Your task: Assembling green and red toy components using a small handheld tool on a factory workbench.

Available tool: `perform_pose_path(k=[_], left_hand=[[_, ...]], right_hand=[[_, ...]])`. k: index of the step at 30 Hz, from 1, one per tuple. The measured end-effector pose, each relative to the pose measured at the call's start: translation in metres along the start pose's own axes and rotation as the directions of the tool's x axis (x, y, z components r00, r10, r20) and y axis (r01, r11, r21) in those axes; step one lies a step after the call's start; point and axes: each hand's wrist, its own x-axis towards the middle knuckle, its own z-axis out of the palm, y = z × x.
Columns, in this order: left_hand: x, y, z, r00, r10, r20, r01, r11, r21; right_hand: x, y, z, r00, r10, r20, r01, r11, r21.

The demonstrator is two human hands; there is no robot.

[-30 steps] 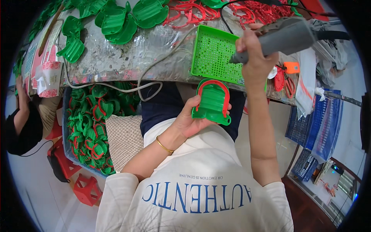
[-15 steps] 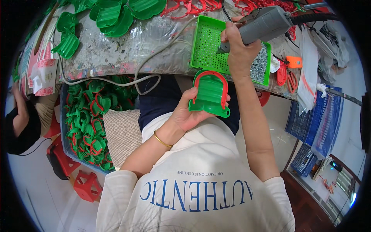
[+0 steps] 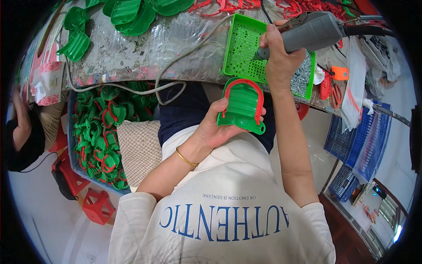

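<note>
My left hand (image 3: 216, 128) grips a green plastic piece (image 3: 241, 103) with a red U-shaped strip (image 3: 259, 99) fitted around its edge. Thumb on the near side, it holds the piece up in front of my lap. In my right hand (image 3: 281, 57) is a grey electric screwdriver (image 3: 313, 33), its tip pointing down to the left. That tip hovers over a bright green perforated tray (image 3: 225, 55), whose right part holds many small silvery screws (image 3: 302, 77). Whether the tip touches anything in the tray, I cannot tell.
A blue bin (image 3: 75, 159) full of green-and-red pieces stands left of my lap, by a woven cushion (image 3: 138, 149). More green parts (image 3: 127, 17) and red strips (image 3: 226, 5) lie on the table. Pliers (image 3: 336, 94) rest at the right. Another person's arm (image 3: 21, 121) shows far left.
Both hands, the tray and the table appear shifted slightly within the picture. My holds on the green piece and the screwdriver are unchanged.
</note>
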Motion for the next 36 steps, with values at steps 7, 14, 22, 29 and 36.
perform_pose_path(k=[7, 14, 22, 29, 36], left_hand=[[0.001, 0.0, 0.001, 1.0, -0.014, 0.003, 0.014, 1.0, 0.009], [0.0, 0.0, -0.003, 1.0, -0.006, 0.01, 0.006, 1.0, -0.021], [0.0, -0.001, -0.002, 1.0, 0.01, -0.011, -0.01, 1.0, 0.002], [0.0, -0.002, -0.003, 1.0, 0.002, 0.016, -0.002, 1.0, 0.008], [-0.004, -0.003, 0.004, 1.0, 0.008, 0.022, -0.009, 1.0, 0.026]], right_hand=[[0.004, -0.014, -0.002, 0.999, -0.019, -0.025, 0.02, 1.0, 0.021], [-0.006, -0.055, 0.001, 0.998, -0.012, 0.057, 0.003, 0.987, 0.162], [-0.023, -0.066, 0.004, 0.996, 0.066, 0.066, -0.073, 0.992, 0.104], [-0.027, -0.065, 0.006, 0.995, 0.071, 0.067, -0.079, 0.989, 0.127], [-0.03, -0.061, 0.004, 0.996, 0.039, 0.078, -0.058, 0.966, 0.25]])
